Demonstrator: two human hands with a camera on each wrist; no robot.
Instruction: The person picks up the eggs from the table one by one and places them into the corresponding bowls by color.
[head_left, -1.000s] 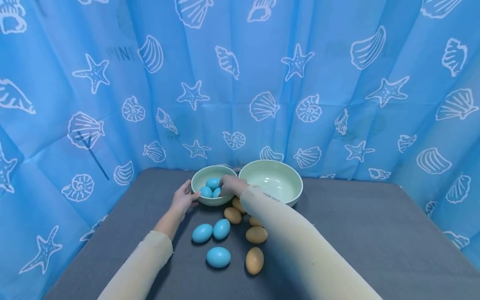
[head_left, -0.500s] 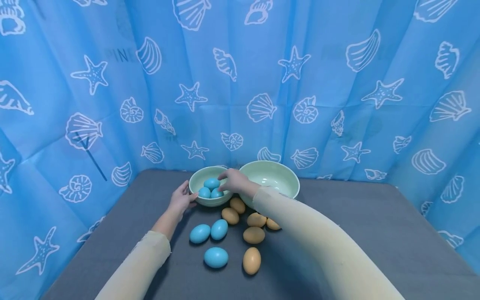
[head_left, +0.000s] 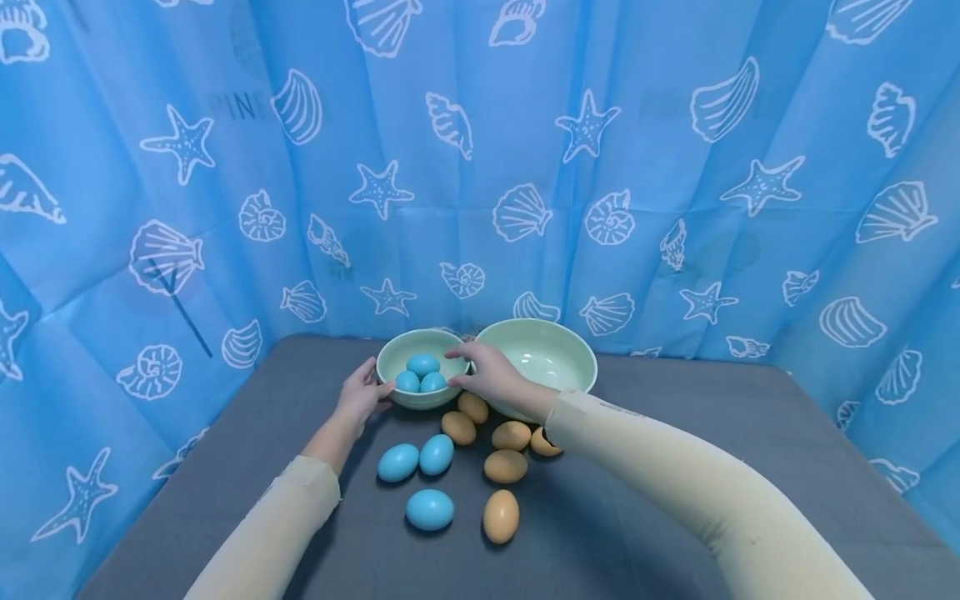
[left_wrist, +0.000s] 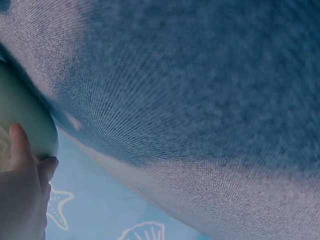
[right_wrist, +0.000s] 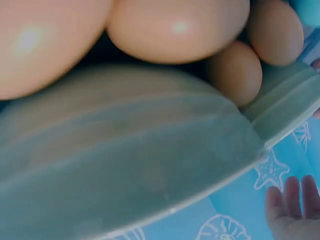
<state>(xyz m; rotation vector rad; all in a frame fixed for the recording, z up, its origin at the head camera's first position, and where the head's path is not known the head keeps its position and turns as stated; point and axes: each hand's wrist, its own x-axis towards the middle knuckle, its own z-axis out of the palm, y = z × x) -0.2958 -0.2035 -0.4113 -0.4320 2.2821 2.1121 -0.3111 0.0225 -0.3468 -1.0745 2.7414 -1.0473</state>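
Your left hand grips the small bowl by its left rim; your right hand, fingers spread, is at its right rim; three blue eggs sit inside; brown eggs and three loose blue ones lie nearer you; the large bowl stands just right.

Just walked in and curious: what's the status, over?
Left hand holds smaller bowl; right hand empty, at its right rim. Three blue eggs inside. Brown eggs close in front.

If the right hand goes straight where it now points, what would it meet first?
The right hand would likely meet a blue egg in the small bowl, but the hand's height is unclear; it might pass above.
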